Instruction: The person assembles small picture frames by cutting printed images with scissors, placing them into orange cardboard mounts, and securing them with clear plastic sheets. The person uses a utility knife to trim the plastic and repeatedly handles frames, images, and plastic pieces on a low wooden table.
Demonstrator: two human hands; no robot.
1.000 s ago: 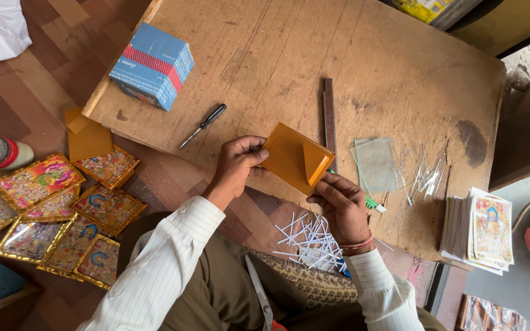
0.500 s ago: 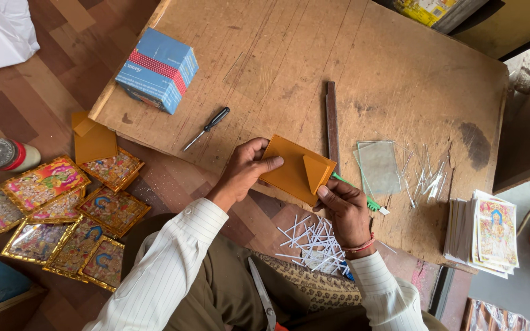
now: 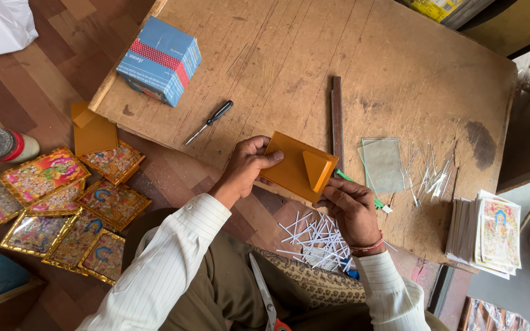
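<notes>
1. While both hands work at the near edge of the wooden board (image 3: 363,55), the left hand (image 3: 248,164) pinches the orange backing card (image 3: 289,165) by its left edge, thumb on top and fingers curled beneath.
2. The right hand (image 3: 351,208) grips the card's lower right corner, fingers closed on it just below the folded orange stand flap (image 3: 316,169) that juts up from the card.
3. The card sits tilted, held over the board's near edge, just left of a dark wooden ruler (image 3: 337,116).
4. A green-handled tool (image 3: 363,190) lies beside the right hand; whether the hand touches it is unclear.
5. A glass pane (image 3: 383,164) lies right of the ruler, with thin white strips (image 3: 427,175) scattered beyond.
6. A screwdriver (image 3: 210,121) and a blue box (image 3: 161,60) rest farther left on the board.
7. Gold-framed pictures (image 3: 50,202) lie on the floor, and a stack of prints (image 3: 492,233) rests at the board's right.
</notes>
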